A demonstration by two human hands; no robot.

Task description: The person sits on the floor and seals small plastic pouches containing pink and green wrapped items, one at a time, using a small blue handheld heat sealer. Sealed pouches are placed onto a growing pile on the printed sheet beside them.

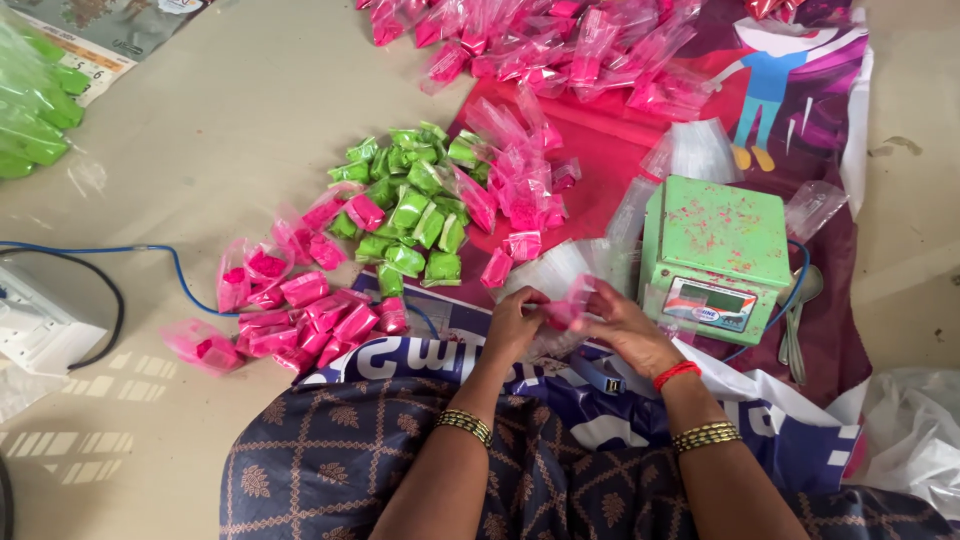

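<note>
Both hands meet just left of the small green digital weighing scale with a powder-speckled top [715, 250]. Left hand [515, 325] and right hand [630, 328] are both closed by the fingertips on one small clear plastic packet of pink powder [568, 308], held between them above the lap. Fingers pinched tight, no gap showing. Gold bangles on both wrists, plus a red thread band on the right.

Loose stack of empty clear plastic pouches [570, 268] lies just behind the hands, touching the scale's left side. More empty pouches fan out behind the scale. Heap of folded green powder packets [410, 210] sits well left of the scale. Row of finished pink powder packets [300, 305] lies further left still, near the person's knee. Big pile of unfolded pink powder bags [560, 45] lies far behind the scale, at the top edge. Metal spoon [797, 320] rests just right of the scale. Scale stands on a maroon printed plastic sheet [830, 330]. White electrical box with blue cable [35, 320] is far left of the scale, on the bare floor.
</note>
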